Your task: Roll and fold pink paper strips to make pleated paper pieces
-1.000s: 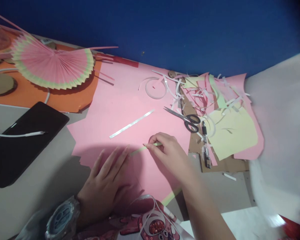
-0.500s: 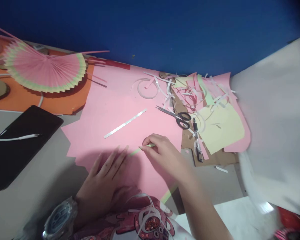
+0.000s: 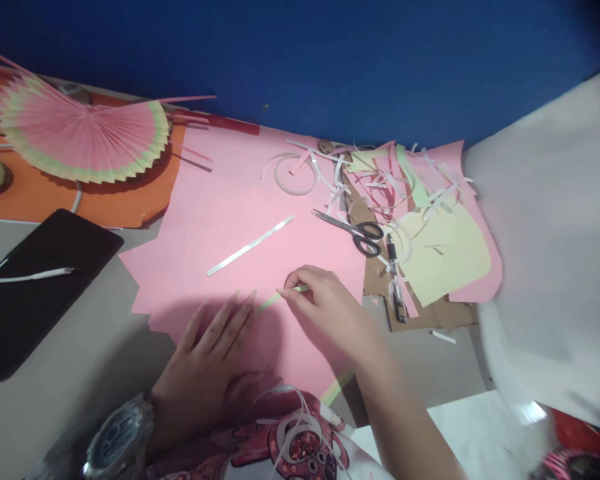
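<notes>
From where I stand, the person's right hand [image 3: 320, 300] has the green strip [image 3: 270, 303] pinched between thumb and fingertips, with no gap to speak of; a bit of strip shows past the pinch. The strip lies slantwise over the pink sheet [image 3: 230, 193], running from that pinch to the fingertips of the left hand [image 3: 200, 363]. This one is flat on the sheet, fingers a little apart, a watch [image 3: 117, 435] at the wrist; I can't tell whether its fingers press the strip's end.

Just beyond the hands is a white strip [image 3: 250, 246]. To the right, the scissors [image 3: 353, 231] point their blades over the sheet, and a pen [image 3: 395, 283] lies near their handles, beside the yellow paper [image 3: 445, 257]. Scraps [image 3: 380, 183] are heaped behind. Off to the left, a pleated fan [image 3: 87, 140] sits above the orange sheet [image 3: 147, 200], and a cable [image 3: 35, 275] crosses a black device [image 3: 45, 307].
</notes>
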Action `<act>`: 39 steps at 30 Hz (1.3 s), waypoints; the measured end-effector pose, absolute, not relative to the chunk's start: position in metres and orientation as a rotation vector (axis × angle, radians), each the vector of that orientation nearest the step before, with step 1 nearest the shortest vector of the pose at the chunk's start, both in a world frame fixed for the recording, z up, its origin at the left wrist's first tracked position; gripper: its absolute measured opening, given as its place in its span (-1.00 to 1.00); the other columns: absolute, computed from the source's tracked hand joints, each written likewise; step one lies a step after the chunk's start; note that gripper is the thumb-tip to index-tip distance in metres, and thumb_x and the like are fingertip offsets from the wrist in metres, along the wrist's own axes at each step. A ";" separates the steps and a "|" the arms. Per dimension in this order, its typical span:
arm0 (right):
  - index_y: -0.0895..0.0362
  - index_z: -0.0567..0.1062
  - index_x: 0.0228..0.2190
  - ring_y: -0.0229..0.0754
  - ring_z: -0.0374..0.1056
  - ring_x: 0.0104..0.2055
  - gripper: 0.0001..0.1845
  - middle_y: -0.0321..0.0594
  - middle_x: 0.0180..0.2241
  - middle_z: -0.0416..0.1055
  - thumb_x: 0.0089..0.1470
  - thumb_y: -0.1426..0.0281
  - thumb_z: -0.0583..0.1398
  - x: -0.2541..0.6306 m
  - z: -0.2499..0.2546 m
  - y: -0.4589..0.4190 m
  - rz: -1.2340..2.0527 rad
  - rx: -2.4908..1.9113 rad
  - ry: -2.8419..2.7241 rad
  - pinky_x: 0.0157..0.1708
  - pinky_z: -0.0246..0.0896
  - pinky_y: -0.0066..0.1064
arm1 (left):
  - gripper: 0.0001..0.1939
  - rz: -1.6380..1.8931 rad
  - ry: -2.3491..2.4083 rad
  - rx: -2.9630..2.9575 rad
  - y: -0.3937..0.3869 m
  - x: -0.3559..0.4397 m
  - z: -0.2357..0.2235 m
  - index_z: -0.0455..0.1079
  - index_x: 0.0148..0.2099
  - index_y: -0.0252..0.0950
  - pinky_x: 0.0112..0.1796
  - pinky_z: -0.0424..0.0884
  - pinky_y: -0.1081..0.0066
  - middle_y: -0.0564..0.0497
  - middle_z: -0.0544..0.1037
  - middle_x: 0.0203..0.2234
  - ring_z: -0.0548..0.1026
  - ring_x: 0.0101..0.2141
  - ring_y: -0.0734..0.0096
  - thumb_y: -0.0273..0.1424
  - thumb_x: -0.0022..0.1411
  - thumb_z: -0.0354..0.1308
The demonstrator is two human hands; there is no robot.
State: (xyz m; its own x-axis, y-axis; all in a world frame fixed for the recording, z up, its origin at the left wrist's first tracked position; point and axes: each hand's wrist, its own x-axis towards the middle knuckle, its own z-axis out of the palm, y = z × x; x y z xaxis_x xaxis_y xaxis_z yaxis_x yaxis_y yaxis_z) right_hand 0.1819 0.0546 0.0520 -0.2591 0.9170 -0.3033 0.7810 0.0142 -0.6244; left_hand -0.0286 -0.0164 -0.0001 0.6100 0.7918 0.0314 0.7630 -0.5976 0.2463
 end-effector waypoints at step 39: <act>0.08 0.32 -0.46 -0.25 0.29 -0.35 -0.85 -0.34 -0.40 0.38 0.12 0.31 0.10 0.195 0.052 0.051 1.115 -1.950 -1.889 -0.35 0.08 -0.41 | -0.34 0.241 1.264 2.630 -0.018 -0.028 -0.003 0.11 0.24 -0.40 0.22 -0.25 0.05 -0.11 0.08 0.23 -0.03 0.25 0.16 -0.07 0.24 -0.09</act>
